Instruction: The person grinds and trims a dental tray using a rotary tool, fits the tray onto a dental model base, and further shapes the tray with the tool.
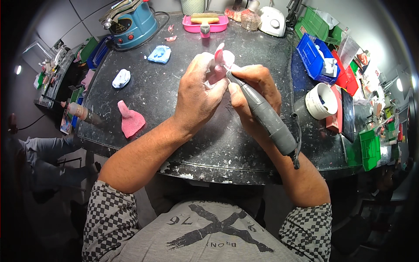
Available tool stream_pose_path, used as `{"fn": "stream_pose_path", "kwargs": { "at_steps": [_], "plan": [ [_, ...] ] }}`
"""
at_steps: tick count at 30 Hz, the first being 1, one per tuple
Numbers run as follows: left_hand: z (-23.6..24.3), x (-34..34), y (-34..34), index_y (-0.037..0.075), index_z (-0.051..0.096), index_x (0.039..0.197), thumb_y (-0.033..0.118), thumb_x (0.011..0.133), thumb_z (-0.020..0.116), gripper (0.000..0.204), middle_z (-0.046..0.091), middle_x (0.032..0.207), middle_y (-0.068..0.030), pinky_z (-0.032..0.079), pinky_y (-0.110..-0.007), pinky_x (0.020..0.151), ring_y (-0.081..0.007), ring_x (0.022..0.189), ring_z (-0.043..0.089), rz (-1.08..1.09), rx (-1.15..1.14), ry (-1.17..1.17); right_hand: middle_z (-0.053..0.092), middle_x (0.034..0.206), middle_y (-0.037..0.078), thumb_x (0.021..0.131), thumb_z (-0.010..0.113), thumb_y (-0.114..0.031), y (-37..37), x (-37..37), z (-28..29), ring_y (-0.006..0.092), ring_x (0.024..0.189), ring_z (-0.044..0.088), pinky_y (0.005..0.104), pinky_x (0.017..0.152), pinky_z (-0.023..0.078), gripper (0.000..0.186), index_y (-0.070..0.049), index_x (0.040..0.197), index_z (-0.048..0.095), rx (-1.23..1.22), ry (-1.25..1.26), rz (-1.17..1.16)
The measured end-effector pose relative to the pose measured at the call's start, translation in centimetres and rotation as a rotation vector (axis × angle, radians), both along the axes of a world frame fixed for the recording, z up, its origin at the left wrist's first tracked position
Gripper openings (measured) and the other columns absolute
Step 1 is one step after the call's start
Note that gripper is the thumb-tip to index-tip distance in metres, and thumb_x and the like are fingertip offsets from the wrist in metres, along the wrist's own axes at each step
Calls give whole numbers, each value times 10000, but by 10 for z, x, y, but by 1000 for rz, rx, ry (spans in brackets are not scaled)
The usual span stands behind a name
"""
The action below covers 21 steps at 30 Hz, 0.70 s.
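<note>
My left hand (196, 89) is closed round a pink acrylic dental impression tray (219, 54), whose narrow handle sticks up past my fingers. Much of the tray is hidden by the hand. In my right hand (258, 83) is a dark grey rotary handpiece (266, 114), gripped like a pen. Its thin tip meets or nearly meets the tray between my two hands; exact contact is too small to tell. Left of my left forearm, another pink piece with an upright handle (130, 121) lies on the speckled black bench (209, 153).
A blue machine (133, 28) stands at the back left, near blue (159, 54) and white (121, 79) lumps. A pink tray with a brush (188, 25) lies at the back. On the right are a white tub (321, 101) and coloured bins (312, 56). The handpiece cord (298, 139) hangs by my right forearm.
</note>
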State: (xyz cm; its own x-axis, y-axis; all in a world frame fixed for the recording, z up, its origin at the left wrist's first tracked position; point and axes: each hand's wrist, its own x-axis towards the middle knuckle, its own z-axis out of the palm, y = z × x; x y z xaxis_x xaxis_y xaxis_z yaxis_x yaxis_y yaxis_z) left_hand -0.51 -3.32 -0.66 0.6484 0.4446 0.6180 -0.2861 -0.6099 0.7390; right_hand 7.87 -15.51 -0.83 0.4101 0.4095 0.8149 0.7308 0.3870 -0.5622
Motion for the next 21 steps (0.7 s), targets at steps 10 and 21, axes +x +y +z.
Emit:
{"fn": "stream_pose_path", "kwargs": {
  "at_steps": [10,21],
  "plan": [
    [-2,1,1,-12,560,1065,-34,819,622,255,584,1049,-81,521,-329,942,-142,1030,599,-26,-51,29,599,866,74,808,712,-54,-2,0,0,133,769,635,266,681,526,249,-5,1030,610,-23,-6,28],
    [-1,0,0,-17,555,1032,-36,827,645,224,572,969,-114,559,-306,751,-182,883,654,-15,-12,16,600,877,86,825,713,-74,-2,-1,3,139,779,640,264,688,529,247,2,1031,600,-23,-16,-30]
  ]
}}
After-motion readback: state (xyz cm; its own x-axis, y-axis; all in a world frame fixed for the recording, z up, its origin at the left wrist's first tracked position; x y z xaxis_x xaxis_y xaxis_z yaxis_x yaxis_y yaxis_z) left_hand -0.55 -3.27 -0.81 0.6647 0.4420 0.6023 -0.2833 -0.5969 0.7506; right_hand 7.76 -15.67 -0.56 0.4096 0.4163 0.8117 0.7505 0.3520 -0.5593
